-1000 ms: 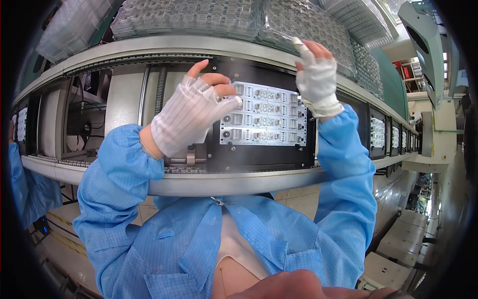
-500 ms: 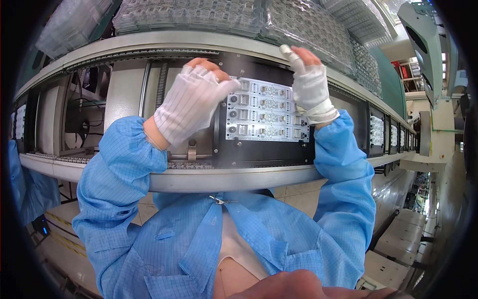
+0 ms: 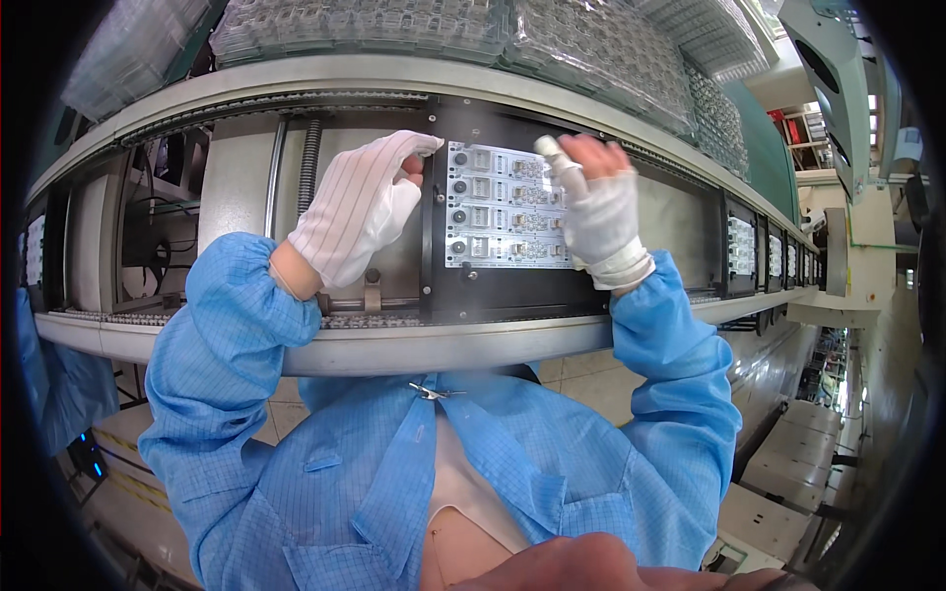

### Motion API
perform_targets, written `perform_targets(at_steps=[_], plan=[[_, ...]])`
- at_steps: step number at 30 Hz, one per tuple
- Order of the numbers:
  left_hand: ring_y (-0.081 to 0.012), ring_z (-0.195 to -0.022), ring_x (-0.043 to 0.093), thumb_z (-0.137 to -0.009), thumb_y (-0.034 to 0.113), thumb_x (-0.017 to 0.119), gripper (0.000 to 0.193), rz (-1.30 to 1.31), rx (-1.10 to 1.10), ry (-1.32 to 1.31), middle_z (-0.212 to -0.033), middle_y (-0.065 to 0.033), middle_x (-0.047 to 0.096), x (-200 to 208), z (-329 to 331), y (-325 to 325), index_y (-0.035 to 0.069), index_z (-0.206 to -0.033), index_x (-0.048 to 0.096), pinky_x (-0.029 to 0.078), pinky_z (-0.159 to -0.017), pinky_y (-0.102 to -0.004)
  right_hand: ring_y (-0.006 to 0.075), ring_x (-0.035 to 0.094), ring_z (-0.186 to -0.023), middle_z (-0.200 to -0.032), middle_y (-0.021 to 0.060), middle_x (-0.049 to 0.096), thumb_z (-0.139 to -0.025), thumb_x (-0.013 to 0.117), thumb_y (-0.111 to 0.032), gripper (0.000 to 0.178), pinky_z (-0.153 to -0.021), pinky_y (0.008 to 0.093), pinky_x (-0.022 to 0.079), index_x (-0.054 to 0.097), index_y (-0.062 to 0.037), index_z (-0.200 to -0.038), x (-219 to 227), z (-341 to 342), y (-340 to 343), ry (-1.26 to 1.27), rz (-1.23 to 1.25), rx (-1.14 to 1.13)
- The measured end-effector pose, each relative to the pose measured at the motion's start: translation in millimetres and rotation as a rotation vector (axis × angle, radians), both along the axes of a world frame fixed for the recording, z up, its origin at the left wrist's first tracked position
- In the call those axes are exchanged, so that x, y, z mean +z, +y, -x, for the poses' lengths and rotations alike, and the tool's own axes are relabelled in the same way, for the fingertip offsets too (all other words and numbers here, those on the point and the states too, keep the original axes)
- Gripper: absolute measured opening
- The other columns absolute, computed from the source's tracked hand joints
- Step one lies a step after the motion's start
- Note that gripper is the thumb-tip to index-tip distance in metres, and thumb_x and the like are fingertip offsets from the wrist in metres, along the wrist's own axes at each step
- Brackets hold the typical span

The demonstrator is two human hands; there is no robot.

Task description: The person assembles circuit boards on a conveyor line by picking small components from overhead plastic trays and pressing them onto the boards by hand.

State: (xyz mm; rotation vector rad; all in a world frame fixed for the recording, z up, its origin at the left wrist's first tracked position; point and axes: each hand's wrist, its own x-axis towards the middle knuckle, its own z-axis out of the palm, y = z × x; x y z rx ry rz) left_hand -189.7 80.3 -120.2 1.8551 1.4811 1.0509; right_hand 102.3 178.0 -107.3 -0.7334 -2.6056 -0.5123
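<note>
A white circuit board panel (image 3: 506,229) with rows of small metal parts lies in a black carrier plate (image 3: 532,293) on the conveyor. My left hand (image 3: 360,202), in a striped white glove, is beside the carrier's left edge. Its index finger stretches toward the panel's upper left corner, while the other fingers curl in, with bare tips showing; whatever they may hold is hidden. Over the right part of the panel hovers my right hand (image 3: 596,202), also gloved. Its fingers are apart and slightly blurred, one covered in white, and nothing shows between them. That hand hides the panel's right end.
Stacks of clear plastic trays (image 3: 601,64) stand beyond the far rail. The conveyor's near rail (image 3: 473,352) runs between my body and the carrier. Further carriers with white panels (image 3: 741,246) sit to the right. A grey machine arm (image 3: 828,89) rises at the far right.
My right hand has come nearer and slightly left, covering the panel's right end. My left hand has drawn slightly left off the panel, its fingers curling in.
</note>
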Motion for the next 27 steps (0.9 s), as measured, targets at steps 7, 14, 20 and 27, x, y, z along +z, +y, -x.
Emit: perform_targets(at_steps=[7,14,20,27], plan=[[-0.0313,-0.095,0.071,-0.088,0.006,0.056,0.041,0.237,-0.108,-0.325,-0.108,-0.0193,0.071,-3,-17,-7,0.004,-0.129,0.059,0.056,-0.086,-0.0383,0.0332,0.057,-0.115,-0.123,0.0148,0.061,-0.072,0.053,0.013,0.069,-0.1,0.042,0.044,0.061,-0.0105,-0.137,37,37,-4,0.321,-0.002,0.007],[-0.0209,-0.109,0.066,-0.09,0.004,0.056,0.041,0.116,-0.089,-0.263,-0.115,-0.0143,0.069,-15,-4,3,0.002,-0.131,0.06,0.052,-0.1,-0.0327,0.0281,0.055,-0.118,-0.126,0.0051,0.06,-0.076,0.064,-0.001,0.06,-0.105,0.0492,0.04,0.064,-0.0209,-0.133,10,72,-10,0.084,-0.14,0.068],[-0.0255,-0.104,0.069,-0.092,0.003,0.055,0.032,0.066,-0.046,-0.232,-0.111,-0.0146,0.071,-16,2,10,0.003,-0.122,0.064,0.054,-0.093,-0.0349,0.0269,0.055,-0.114,-0.119,0.0048,0.06,-0.075,0.059,0.002,0.062,-0.093,0.0447,0.043,0.062,-0.0172,-0.133,13,92,24,0.164,-0.117,0.084],[-0.0335,-0.099,0.068,-0.087,0.001,0.056,0.028,0.02,-0.032,-0.204,-0.103,-0.0158,0.071,-9,2,6,0.005,-0.113,0.066,0.054,-0.088,-0.0409,0.0291,0.059,-0.104,-0.114,0.0073,0.063,-0.076,0.062,0.001,0.057,-0.092,0.0425,0.047,0.064,-0.0165,-0.13,21,102,52,0.272,-0.183,0.149]])
